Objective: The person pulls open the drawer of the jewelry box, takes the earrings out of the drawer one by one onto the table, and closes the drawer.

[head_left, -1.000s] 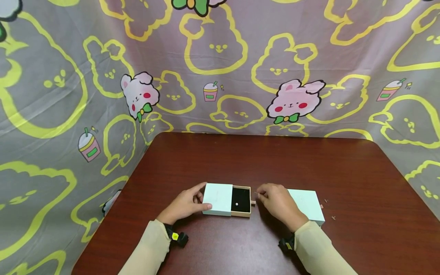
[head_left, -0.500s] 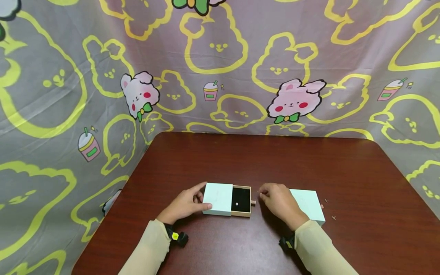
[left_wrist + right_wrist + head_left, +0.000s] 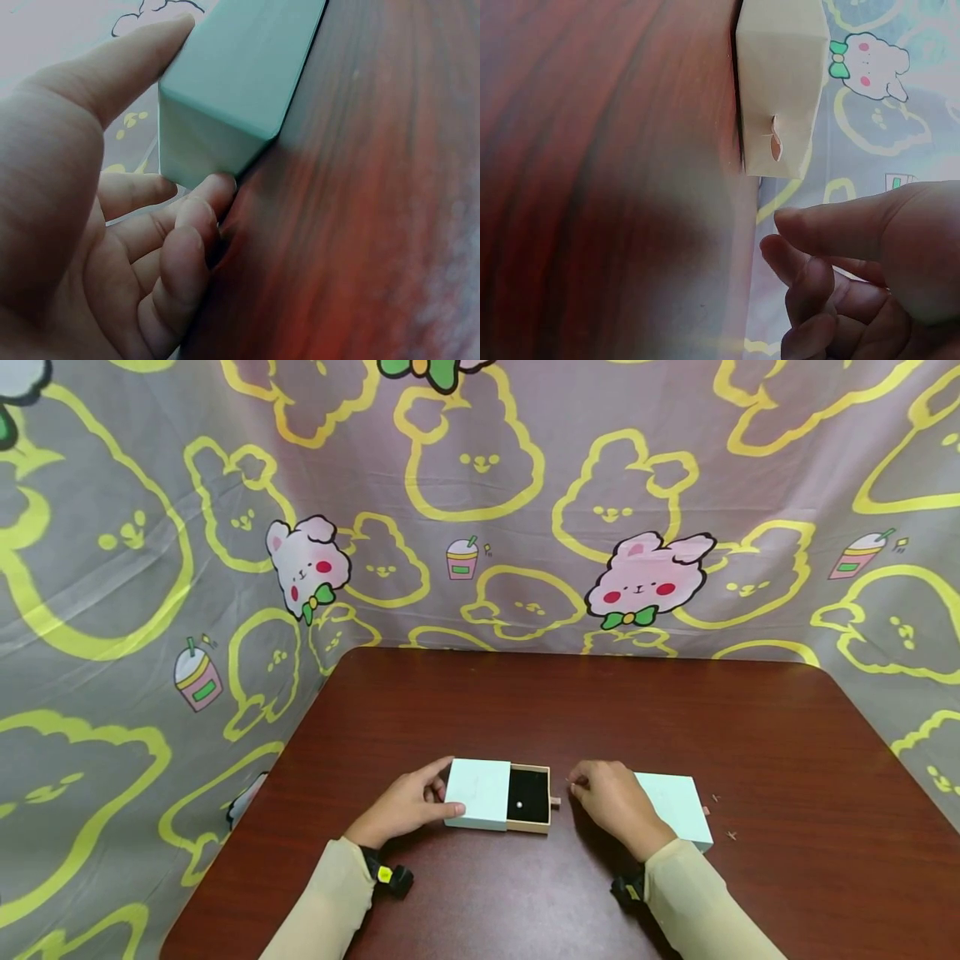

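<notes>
- Two cream sleeves (image 3: 322, 902) come in from the near edge, with a dark wrist device (image 3: 393, 878) strapped on at each cuff.
- The left hand (image 3: 405, 802) grips the left end of a pale green box (image 3: 477, 793), thumb on its top and fingertips against its end wall.
- The right hand (image 3: 618, 802) is just beyond the box's right end, apart from it; thumb and forefinger tips nearly meet, and I cannot tell whether something tiny is between them.
- The box therefore lies flat between the two hands, touching only the left one.
- Its tan drawer (image 3: 528, 828) is slid partly out toward the right hand, a small pull tab (image 3: 555, 802) on the front.
- On the drawer's black lining (image 3: 528, 783) sits one white bead (image 3: 519, 805).
- A second pale green box (image 3: 675, 806) lies right of the right hand, partly hidden by it.
- Farther right are two tiny pieces (image 3: 732, 836), too small to identify.
- The brown table (image 3: 585, 710) stretches back to a rabbit-print cloth (image 3: 517, 443).
</notes>
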A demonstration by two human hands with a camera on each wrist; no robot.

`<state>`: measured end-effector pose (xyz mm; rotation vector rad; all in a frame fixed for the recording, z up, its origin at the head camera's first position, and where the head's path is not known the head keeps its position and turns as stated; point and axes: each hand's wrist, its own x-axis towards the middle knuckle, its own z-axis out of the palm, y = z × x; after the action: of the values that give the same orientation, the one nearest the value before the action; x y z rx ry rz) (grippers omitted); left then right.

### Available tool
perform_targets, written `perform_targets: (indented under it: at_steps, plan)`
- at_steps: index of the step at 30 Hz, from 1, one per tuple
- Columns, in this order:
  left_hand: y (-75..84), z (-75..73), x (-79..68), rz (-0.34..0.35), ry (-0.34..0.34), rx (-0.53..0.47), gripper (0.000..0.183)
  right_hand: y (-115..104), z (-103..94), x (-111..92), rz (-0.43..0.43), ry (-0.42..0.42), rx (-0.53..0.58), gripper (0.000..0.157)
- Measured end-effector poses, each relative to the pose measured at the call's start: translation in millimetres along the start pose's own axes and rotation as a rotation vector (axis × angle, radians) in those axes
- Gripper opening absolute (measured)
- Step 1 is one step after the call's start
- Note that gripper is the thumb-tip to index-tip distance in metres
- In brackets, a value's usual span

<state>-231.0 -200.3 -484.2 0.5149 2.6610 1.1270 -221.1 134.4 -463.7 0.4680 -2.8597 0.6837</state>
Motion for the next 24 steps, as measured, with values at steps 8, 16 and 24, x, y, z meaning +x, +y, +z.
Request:
perform_targets:
  at_steps: [8,16,24]
  plan:
    - [-1.2,0.1,-0.6,0.004,-0.001,-0.008,0.091,0.6,0.3,-0.3,0.013,-0.019,-0.015,0.005]
    - [-0.7,0.3,-0.4,0.011,0.004,0.007,0.092,-0.7,1.5,0.2,0.033,-0.058,-0.027,0.006]
    - [-0.4,-0.3,-0.3,0.008,0.0,0.01,0.093,-1.0,2.1,2.0,0.024,-0.066,-0.047,0.006]
